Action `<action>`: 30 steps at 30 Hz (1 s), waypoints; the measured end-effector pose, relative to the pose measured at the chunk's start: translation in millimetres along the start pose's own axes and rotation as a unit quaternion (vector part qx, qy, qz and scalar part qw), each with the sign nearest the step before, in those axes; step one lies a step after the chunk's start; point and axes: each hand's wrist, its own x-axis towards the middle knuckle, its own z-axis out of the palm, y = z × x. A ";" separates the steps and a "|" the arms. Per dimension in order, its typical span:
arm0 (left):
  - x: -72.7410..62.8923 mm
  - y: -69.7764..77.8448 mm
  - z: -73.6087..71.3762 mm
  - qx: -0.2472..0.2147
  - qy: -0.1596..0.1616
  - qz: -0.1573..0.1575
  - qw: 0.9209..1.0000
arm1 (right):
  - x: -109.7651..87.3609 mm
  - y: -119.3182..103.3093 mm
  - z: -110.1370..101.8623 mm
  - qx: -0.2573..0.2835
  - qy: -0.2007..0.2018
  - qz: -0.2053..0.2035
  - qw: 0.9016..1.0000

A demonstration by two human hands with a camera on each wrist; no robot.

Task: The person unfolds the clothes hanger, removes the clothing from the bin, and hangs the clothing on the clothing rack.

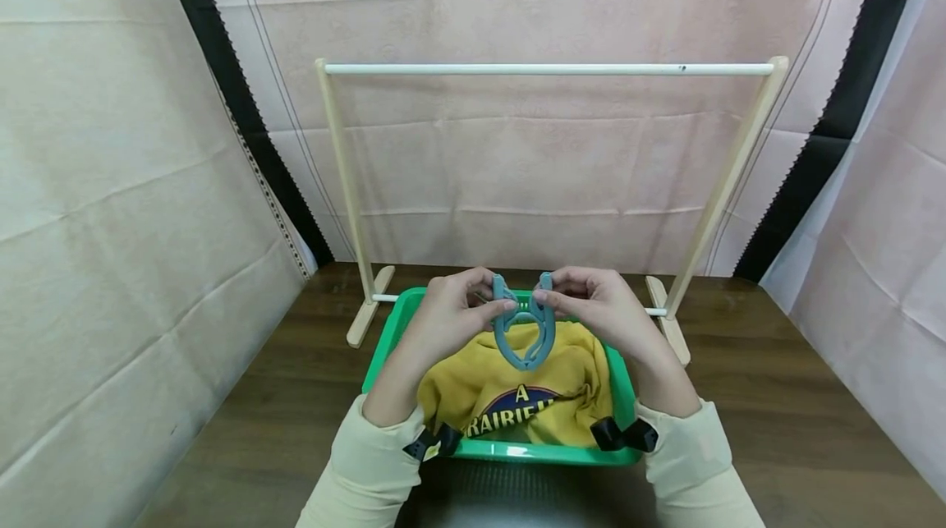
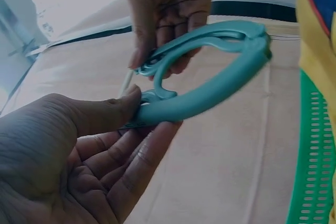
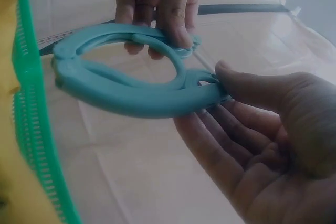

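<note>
A large teal plastic clothes clip (image 1: pixel 525 360) hangs over the basket in the head view, joined end down and its two arms spread apart at the top. Thumb and fingers of my left hand (image 1: pixel 458 306) pinch one arm near its free end. The other arm is pinched the same way by my right hand (image 1: pixel 602 302). Both wrist views show curved inner pieces on the clip (image 2: pixel 210 95). Behind and below it, a yellow garment (image 1: pixel 473 392) with dark-blue printed lettering lies bunched in a green basket (image 1: pixel 624 397).
Beyond the basket stands a rack with pale uprights (image 1: pixel 343 175) and a white top bar (image 1: pixel 547 69). Its feet (image 1: pixel 362 323) rest on the dark wooden table (image 1: pixel 259 429). Pale fabric walls (image 1: pixel 532 175) surround the table at the back and sides.
</note>
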 end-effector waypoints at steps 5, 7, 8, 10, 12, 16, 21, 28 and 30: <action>-4.2 2.6 -1.4 -0.004 0.001 -0.003 1.000 | -3.4 -1.0 3.7 -0.003 -0.007 -0.008 1.000; -5.1 3.0 -1.9 -0.006 -0.001 -0.002 1.000 | -4.1 -1.4 4.8 -0.007 -0.009 -0.009 1.000; -5.3 3.1 -2.2 -0.009 -0.002 -0.002 1.000 | -4.2 -1.4 5.2 -0.009 -0.010 -0.009 1.000; -5.7 3.5 -2.6 -0.010 -0.003 -0.003 1.000 | -4.8 -2.1 5.5 -0.013 -0.011 -0.008 1.000; -6.1 3.9 -3.0 -0.013 -0.005 -0.008 1.000 | -5.2 -2.4 5.4 -0.015 -0.013 -0.008 1.000; -6.7 5.0 -4.1 -0.018 -0.010 -0.017 1.000 | -6.0 -3.5 4.2 -0.029 -0.020 -0.011 0.999; -7.8 7.8 -5.9 -0.020 -0.019 -0.012 1.000 | -6.9 -4.5 2.7 -0.033 -0.029 -0.017 0.999; -8.8 11.5 -7.1 -0.007 -0.023 -0.007 1.000 | -8.6 -6.0 1.2 -0.030 -0.037 -0.029 0.998; -8.9 11.5 -6.6 -0.005 -0.023 -0.007 1.000 | -8.7 -5.8 1.0 -0.030 -0.039 -0.031 0.998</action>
